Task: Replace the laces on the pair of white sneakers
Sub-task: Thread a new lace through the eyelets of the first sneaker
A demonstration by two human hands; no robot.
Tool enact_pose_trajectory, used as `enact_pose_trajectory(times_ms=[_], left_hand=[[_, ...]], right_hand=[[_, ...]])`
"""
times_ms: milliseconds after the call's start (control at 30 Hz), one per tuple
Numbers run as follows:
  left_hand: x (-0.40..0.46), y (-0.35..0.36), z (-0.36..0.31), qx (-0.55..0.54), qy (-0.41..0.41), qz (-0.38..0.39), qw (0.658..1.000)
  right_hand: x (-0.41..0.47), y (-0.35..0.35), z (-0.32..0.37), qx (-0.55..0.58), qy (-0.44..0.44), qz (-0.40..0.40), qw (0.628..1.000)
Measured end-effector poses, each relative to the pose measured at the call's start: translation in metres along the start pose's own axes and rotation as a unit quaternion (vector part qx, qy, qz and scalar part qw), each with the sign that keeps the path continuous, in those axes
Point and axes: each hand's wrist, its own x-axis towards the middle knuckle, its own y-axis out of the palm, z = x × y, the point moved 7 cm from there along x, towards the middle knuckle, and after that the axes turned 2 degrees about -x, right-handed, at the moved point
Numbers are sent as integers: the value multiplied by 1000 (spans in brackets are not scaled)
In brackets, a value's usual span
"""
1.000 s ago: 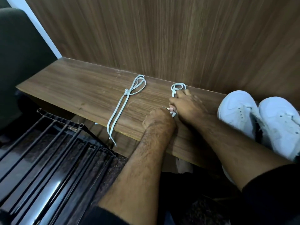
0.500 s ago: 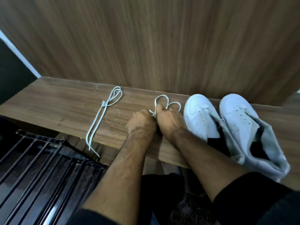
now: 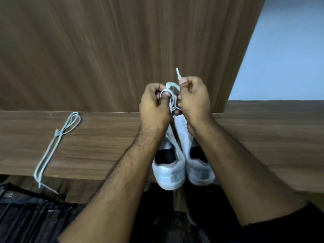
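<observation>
Two white sneakers stand side by side on the wooden shelf (image 3: 105,137), heels toward me: the left sneaker (image 3: 169,171) and the right sneaker (image 3: 198,165), both without laces and partly hidden by my forearms. Above their toes I hold a bundled white lace (image 3: 172,95) lifted off the shelf. My left hand (image 3: 154,106) pinches its loops. My right hand (image 3: 194,97) grips the other side, and one lace tip sticks up above its thumb. A second tied white lace (image 3: 57,139) lies on the shelf at the left, its ends hanging over the front edge.
A wood-grain panel (image 3: 114,50) rises directly behind the shelf. A pale wall (image 3: 289,58) shows at the upper right. A black metal rack (image 3: 26,216) sits below the shelf at the lower left. My dark-clothed lap is under the shelf edge.
Both hands have lifted the bundled lace off the shelf and now hold it up over the sneakers. The view has swung right and the sneakers are now centred.
</observation>
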Motion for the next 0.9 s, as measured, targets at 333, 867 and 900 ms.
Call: enact_pose_trajectory(times_ms=[333,867,900], left_hand=[[-55,166,-11,-278,-171,194,925],[-42,104,69,501,-126,332,789],[-43,102,69,500,-122,336,789]], right_hand=[[-11,-146,49,-212,-235,-190,929],[4,-114,-64,-356,11,151,922],[0,-106,-70,-351,25,177,919]])
